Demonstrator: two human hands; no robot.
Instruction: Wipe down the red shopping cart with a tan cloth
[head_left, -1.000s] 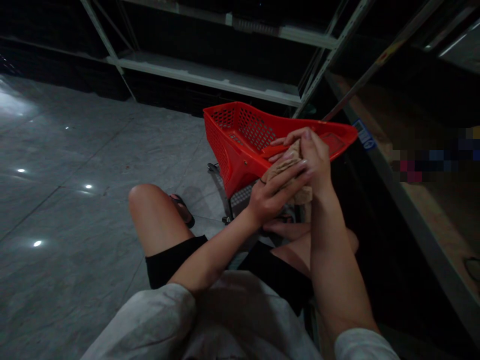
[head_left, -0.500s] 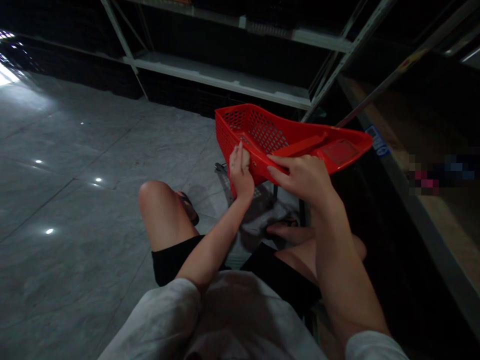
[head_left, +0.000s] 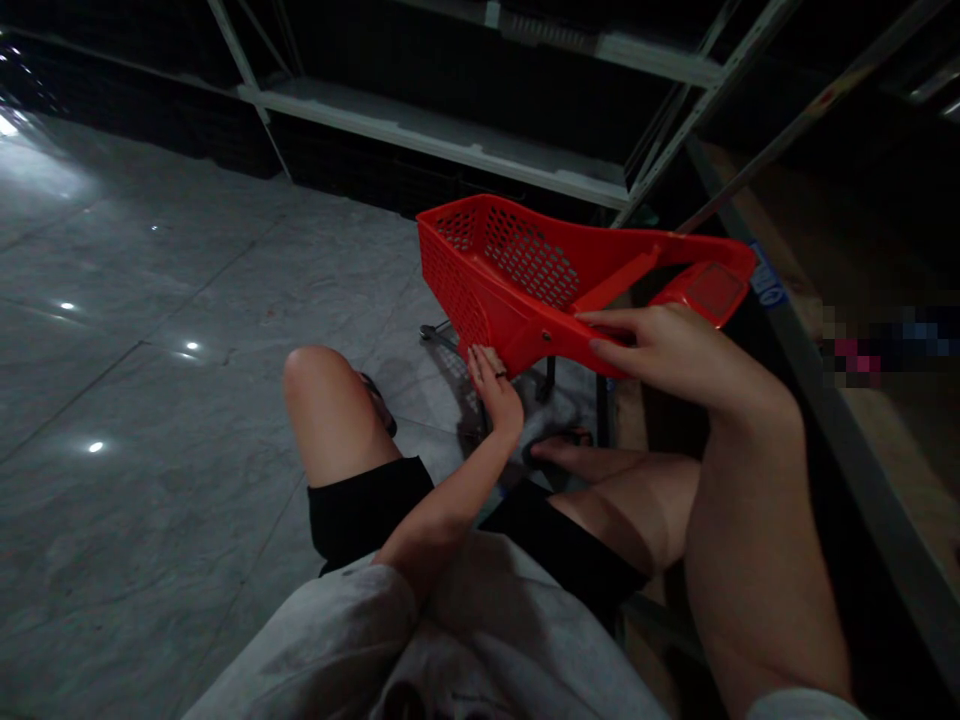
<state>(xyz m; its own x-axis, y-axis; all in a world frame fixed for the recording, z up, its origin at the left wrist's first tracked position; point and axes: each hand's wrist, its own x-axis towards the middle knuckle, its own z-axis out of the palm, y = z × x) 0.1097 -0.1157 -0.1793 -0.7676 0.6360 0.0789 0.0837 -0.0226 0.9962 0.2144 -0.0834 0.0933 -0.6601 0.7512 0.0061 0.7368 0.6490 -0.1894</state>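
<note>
A red plastic shopping basket (head_left: pixel 517 265) with perforated walls tilts in front of my knees, its long tapered end pointing right. Dark metal legs show beneath it, one ending in what looks like a small caster (head_left: pixel 427 332). My left hand (head_left: pixel 495 385) lies against the lower near side of the basket, fingers stretched out flat on the plastic. The near edge, toward the tapered end, is pinched by my right hand (head_left: pixel 667 350); thumb and forefinger show, and the other fingers are hidden. A red crossbar (head_left: pixel 619 280) spans the basket's inside.
A pale metal shelving rack (head_left: pixel 450 140) stands behind the basket. Grey tiled floor (head_left: pixel 172 400) stretches to the left. On the right runs a dark ledge (head_left: pixel 862 450) with a blue-and-white label (head_left: pixel 769 275). My knees flank the work.
The basket has turned so that more of its near side shows. My left hand has slid down that side, while my right hand has moved right along the edge with its elbow swung outward.
</note>
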